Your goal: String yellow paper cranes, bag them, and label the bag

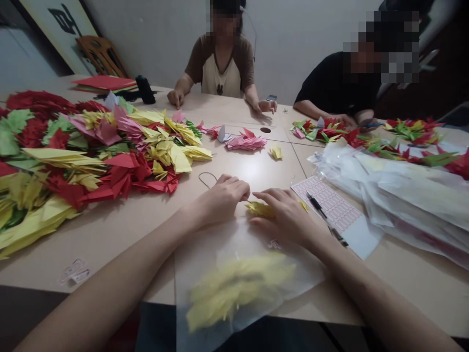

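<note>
My left hand [229, 195] is closed in a pinch at the middle of the table. A thin dark cord [207, 175] loops out behind it, and its fingers seem to hold that cord. My right hand [284, 212] curves over a small row of yellow folded paper cranes [259, 209], thumb on the near side and fingers on the far side. Part of the row is hidden under the palm. Below both hands lies a translucent plastic bag [234, 244] with yellow folded paper [238, 288] inside, overhanging the table's front edge.
A large heap of red, yellow, green and pink folded paper [120, 146] covers the left. On the right are a label sheet [330, 200], a black pen [317, 205] and plastic bags [399, 190]. Two people sit across, one with a hand [178, 98] on the table.
</note>
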`<state>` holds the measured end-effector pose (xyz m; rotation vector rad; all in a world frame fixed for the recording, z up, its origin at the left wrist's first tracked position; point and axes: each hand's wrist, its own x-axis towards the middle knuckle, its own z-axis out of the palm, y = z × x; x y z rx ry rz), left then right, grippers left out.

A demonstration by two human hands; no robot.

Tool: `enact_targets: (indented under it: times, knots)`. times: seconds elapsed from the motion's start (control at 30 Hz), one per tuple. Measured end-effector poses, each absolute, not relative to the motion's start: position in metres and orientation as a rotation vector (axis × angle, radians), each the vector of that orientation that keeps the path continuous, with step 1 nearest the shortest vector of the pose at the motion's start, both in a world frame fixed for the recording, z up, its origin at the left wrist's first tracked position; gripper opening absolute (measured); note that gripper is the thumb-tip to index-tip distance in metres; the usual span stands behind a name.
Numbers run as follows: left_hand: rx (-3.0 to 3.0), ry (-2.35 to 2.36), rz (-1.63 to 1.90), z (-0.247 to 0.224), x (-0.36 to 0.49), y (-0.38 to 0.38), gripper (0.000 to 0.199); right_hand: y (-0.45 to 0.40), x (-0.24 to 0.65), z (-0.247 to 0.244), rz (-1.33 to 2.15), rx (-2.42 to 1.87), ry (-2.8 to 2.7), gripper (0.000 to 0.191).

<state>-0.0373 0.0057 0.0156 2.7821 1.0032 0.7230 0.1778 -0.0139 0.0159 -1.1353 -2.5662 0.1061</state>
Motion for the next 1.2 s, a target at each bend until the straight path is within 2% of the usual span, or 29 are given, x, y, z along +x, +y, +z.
enact_targets:
  times: [0.1,0.2,0.27,0.37,0.4,0.53,0.63,0.7,0.77,1.03,1.17,1.2]
  knots:
    - [2.81,1.014,0.74,0.019,-0.04,0.005,0.028,-0.014,0.168,0.015,0.118,-1.138,-2.567,0.018]
    - [2.821,1.064,0.714,0.018,-0.043,0.008,0.03,-0.014,0.169,0.016,0.118,-1.137,-2.572,0.018]
    - [2.815,1.094,0.708,0.015,-0.045,0.012,0.029,-0.013,0.176,0.018,0.096,-1.107,-2.582,0.031]
    - [2.728,1.18,0.722,0.011,-0.046,0.018,0.022,-0.008,0.198,0.022,0.022,-1.092,-2.523,0.067]
    - [2.677,1.213,0.73,0.011,-0.047,0.019,0.02,-0.005,0.207,0.023,0.008,-1.116,-2.49,0.071]
    - [2.427,1.291,0.717,0.013,-0.048,0.021,0.011,0.01,0.244,0.024,0.033,-1.361,-2.485,0.058]
    - [2.281,1.287,0.712,0.015,-0.047,0.02,0.01,0.015,0.256,0.025,0.136,-1.525,-2.561,0.035]
    - [2.239,1.294,0.712,0.017,-0.046,0.019,0.01,0.015,0.255,0.026,0.232,-1.527,-2.592,0.022]
    - [2.217,1.328,0.695,0.017,-0.046,0.02,0.011,0.015,0.253,0.026,0.285,-1.468,-2.601,0.02]
    - [2.2,1.398,0.664,0.018,-0.046,0.021,0.012,0.012,0.257,0.028,0.353,-1.34,-2.648,0.025]
    - [2.202,1.369,0.64,0.018,-0.046,0.02,0.014,0.008,0.245,0.026,0.32,-1.347,-2.575,0.055]
    - [2.202,1.363,0.634,0.018,-0.047,0.02,0.014,0.008,0.241,0.025,0.314,-1.335,-2.566,0.055]
